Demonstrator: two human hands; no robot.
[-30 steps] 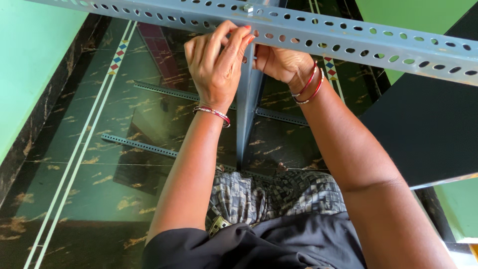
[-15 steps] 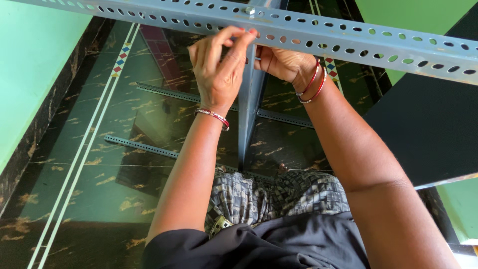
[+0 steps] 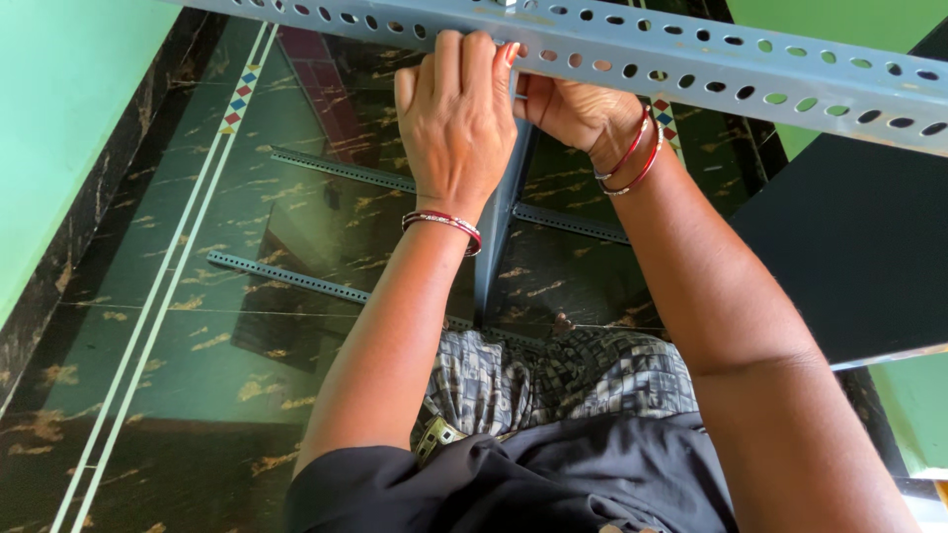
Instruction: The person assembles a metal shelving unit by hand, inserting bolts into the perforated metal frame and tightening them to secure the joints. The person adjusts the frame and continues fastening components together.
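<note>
**A:** What am I looking at near the top of the frame?

**B:** I'm seeing the left hand (image 3: pixel 456 128) reaching up at the top centre, its fingers curling against the lower edge of the grey bar with holes (image 3: pixel 691 59) that is running across the top of the frame. Whether they are pinching anything small, I cannot tell; the fingertips are pressing at the bar itself.

**A:** And the other one?

**B:** The right hand (image 3: pixel 578 109) is sitting just behind the left, tucked under the same bar, where the upright post (image 3: pixel 499 227) is meeting it. Its fingers are hiding behind the left hand, so I cannot tell what they are doing. Red bangles (image 3: pixel 632 158) are hanging on that wrist; a thinner bangle (image 3: pixel 444 225) is circling the left wrist.

**A:** Any box, tray or bin holding parts?

**B:** I'm not finding one in view. Two more strips with holes (image 3: pixel 286 281) are lying loose and flat on the dark marbled floor (image 3: pixel 178 345), in the left middle, well apart from both hands.

**A:** And on the right?

**B:** A dark flat panel (image 3: pixel 849 257) is filling the right side, below the bar. A green wall (image 3: pixel 59 118) is showing at the upper left.
</note>
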